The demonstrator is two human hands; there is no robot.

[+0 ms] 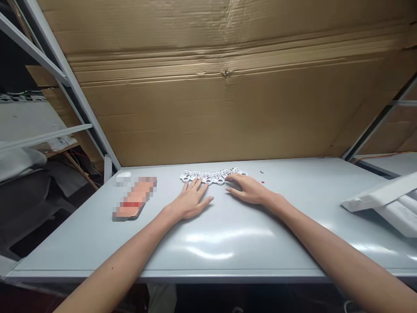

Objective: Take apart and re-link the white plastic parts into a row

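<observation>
Several small white plastic parts (217, 178), each with a round ring at one end, lie in a row on the grey-white table (224, 221). My left hand (191, 201) rests palm down with its fingers spread, the fingertips at the near edge of the row's left half. At the right end of the row, my right hand (245, 188) is spread too, thumb apart from the fingers. Its fingertips touch or cover the parts there; I cannot tell which. Neither hand visibly grips anything.
A blurred-out orange phone-like object (138, 198) lies at left, with a small white item (124, 177) behind it. A tiny red piece (263, 182) and a tiny black piece (262, 171) lie right of the row. White foam-like strips (387, 200) sit at far right. Cardboard (208, 113) walls the back.
</observation>
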